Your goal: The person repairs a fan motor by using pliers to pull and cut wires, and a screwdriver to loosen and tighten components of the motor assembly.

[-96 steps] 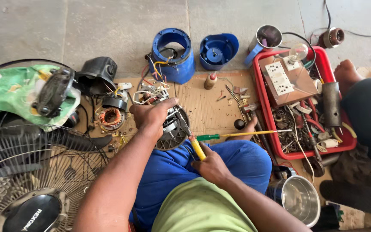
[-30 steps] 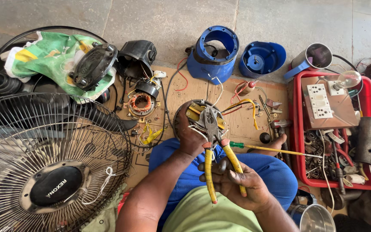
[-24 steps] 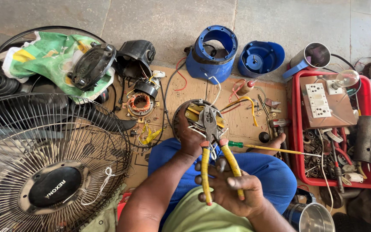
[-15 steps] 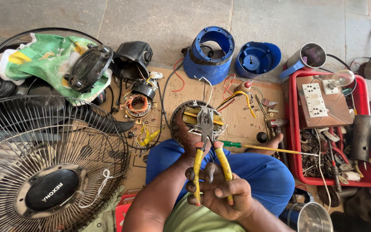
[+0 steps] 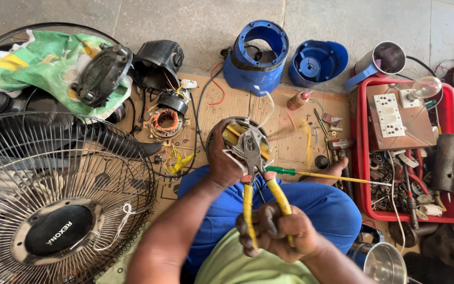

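The left hand [image 5: 224, 160] grips the motor stator [image 5: 240, 139]; the right hand [image 5: 277, 236] clenches the yellow-handled pliers [image 5: 253, 173], jaws at its windings. Next: a steady pull.

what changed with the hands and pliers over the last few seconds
The right hand took up the yellow-handled pliers and brought the jaws onto the motor stator. The left hand lifted that stator off the cardboard toward the lap. The fan guard, blue housings and red tray stayed put.
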